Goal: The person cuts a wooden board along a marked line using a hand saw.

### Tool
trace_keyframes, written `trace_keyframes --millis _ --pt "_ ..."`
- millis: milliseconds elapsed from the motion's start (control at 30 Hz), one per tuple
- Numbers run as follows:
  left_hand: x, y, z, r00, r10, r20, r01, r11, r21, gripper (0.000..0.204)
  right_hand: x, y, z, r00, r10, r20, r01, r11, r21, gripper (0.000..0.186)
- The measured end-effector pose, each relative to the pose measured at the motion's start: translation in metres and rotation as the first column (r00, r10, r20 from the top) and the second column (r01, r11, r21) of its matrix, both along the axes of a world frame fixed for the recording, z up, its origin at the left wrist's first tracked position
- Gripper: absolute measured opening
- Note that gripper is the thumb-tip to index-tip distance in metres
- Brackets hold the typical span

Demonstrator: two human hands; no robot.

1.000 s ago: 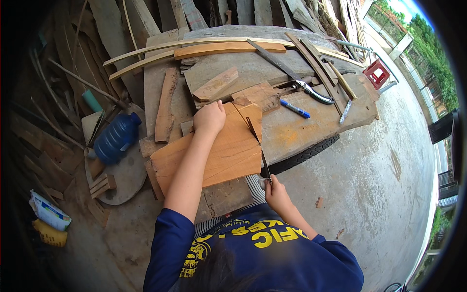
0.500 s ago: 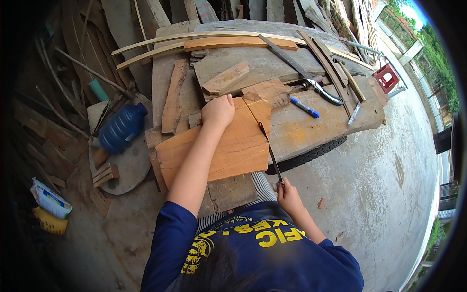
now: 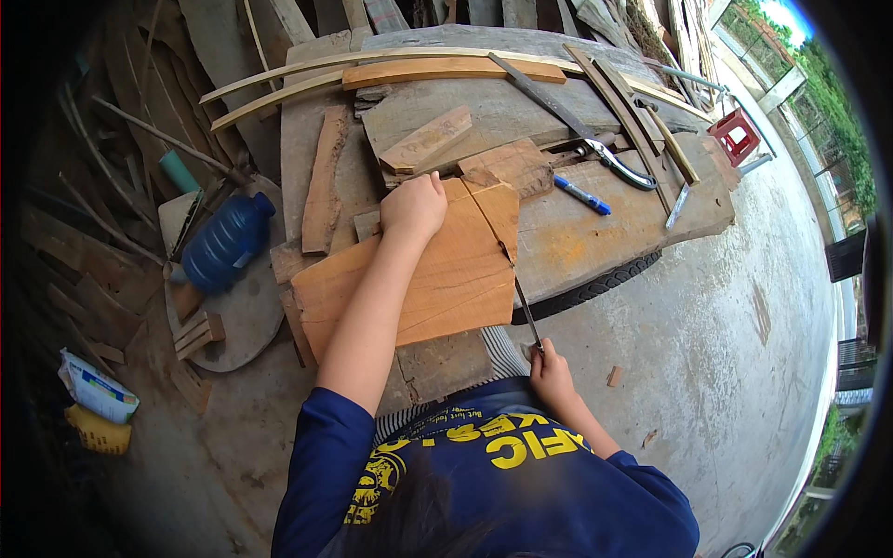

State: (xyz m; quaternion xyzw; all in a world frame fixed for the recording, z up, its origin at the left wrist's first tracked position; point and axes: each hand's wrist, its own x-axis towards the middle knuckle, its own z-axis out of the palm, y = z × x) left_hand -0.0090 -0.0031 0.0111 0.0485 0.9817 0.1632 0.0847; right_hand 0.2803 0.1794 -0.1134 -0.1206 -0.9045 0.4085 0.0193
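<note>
A broad orange-brown wooden board (image 3: 446,279) lies at a slant across the bench in front of me. Its far edge is gripped by my left hand (image 3: 415,206), the fingers closed and the forearm stretched over the board. My right hand (image 3: 553,374), low and near my body, is closed around the handle end of a narrow dark saw (image 3: 526,302), seen nearly edge-on. The saw's far end meets the board near its right edge, in line with a dark slit running to the far edge. The handle is mostly hidden by my fingers.
On the bench (image 3: 633,214) lie a blue marker (image 3: 581,194), another saw with a silver handle (image 3: 621,169), wood offcuts (image 3: 428,139) and long strips (image 3: 456,73). A tire (image 3: 595,290) shows beneath. A blue water jug (image 3: 226,244) stands left; a red crate (image 3: 735,138) sits far right.
The saw's far end has shifted slightly toward me along the board. My left hand keeps its grip on the board, and the whole view has moved a little.
</note>
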Motion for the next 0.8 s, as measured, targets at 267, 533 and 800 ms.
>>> trace_keyframes --millis 267,533,800 --pt "-0.002 0.002 -0.003 0.995 -0.045 -0.092 0.043 0.999 -0.020 0.052 -0.056 -0.025 0.022 0.997 -0.039 -0.070 0.033 0.996 -0.079 0.013" --pt "-0.001 -0.002 -0.006 0.996 0.003 -0.089 -0.006 1.000 -0.029 0.051 -0.003 -0.006 -0.001 0.998 -0.030 -0.059 0.030 1.000 -0.007 0.008" --pt "0.000 0.000 -0.008 0.988 -0.014 -0.154 0.012 1.000 -0.015 0.050 0.017 -0.006 -0.003 0.996 -0.046 -0.076 0.045 0.999 -0.013 0.009"
